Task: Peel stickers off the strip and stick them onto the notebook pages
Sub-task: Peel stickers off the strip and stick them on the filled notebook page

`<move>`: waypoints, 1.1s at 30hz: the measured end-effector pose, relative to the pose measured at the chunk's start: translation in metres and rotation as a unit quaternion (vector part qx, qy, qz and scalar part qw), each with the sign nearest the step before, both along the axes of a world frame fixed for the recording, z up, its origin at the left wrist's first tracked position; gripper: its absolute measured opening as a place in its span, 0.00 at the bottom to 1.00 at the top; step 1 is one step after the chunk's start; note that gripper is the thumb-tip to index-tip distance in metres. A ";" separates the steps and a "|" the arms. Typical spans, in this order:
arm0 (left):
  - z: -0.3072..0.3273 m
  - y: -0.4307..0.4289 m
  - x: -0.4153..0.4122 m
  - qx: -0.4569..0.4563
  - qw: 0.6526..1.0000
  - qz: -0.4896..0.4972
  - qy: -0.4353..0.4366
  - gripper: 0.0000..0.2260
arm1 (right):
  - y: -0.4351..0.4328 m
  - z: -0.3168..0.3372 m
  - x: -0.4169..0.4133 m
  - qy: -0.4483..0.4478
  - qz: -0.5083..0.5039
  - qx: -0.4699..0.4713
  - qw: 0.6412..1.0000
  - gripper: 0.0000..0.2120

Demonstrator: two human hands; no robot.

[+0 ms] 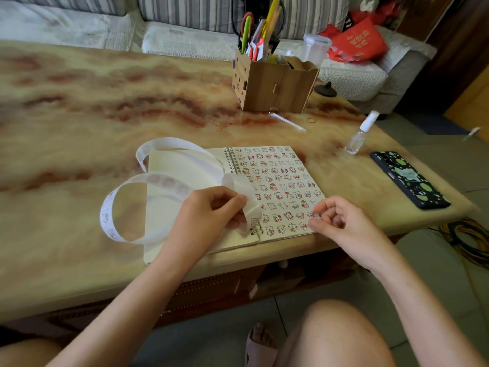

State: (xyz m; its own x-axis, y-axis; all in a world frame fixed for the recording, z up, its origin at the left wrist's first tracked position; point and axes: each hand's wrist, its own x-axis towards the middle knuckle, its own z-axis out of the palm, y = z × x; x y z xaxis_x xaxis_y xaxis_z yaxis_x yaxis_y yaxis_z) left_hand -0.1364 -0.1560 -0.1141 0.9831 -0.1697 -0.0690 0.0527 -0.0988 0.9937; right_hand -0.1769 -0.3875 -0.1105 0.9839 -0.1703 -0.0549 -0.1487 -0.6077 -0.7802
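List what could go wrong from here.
1. The right page is almost full. The sticker that the right hand seems to pinch at its lower right edge may overlap neighbours or overhang the page.
2. The strip, gripped by the left hand, drapes over the spiral binding and could snag or crease.
3. The notebook lies at the table's near edge, so pressing might shift it.

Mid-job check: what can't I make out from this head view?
1. Head view: whether the right hand pinches a sticker; its own fingertips hide the spot, and it is tiny.
2. Head view: the peeling end of the strip; the left hand covers it.
3. Head view: the left page of the notebook by the rings; strip and left hand cover it.
4. Head view: the drawings on the right page's stickers; too small.
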 end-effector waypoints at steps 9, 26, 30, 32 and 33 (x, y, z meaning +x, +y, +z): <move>0.001 0.000 -0.001 -0.007 1.000 -0.004 -0.002 0.07 | 0.007 -0.007 0.006 -0.011 -0.039 -0.035 0.999 0.08; 0.015 0.001 -0.004 -0.075 0.995 0.017 -0.067 0.07 | 0.076 0.019 0.004 -0.178 0.080 0.112 0.974 0.05; 0.015 0.001 -0.004 -0.083 0.994 0.020 -0.070 0.07 | 0.080 0.016 0.006 -0.184 0.081 0.150 0.968 0.06; 0.015 -0.001 -0.005 -0.082 0.994 0.017 -0.072 0.07 | 0.080 0.015 0.007 -0.186 0.071 0.165 0.966 0.08; 0.015 -0.001 -0.005 -0.081 0.994 0.015 -0.072 0.07 | 0.080 0.015 0.007 -0.189 0.069 0.166 0.965 0.08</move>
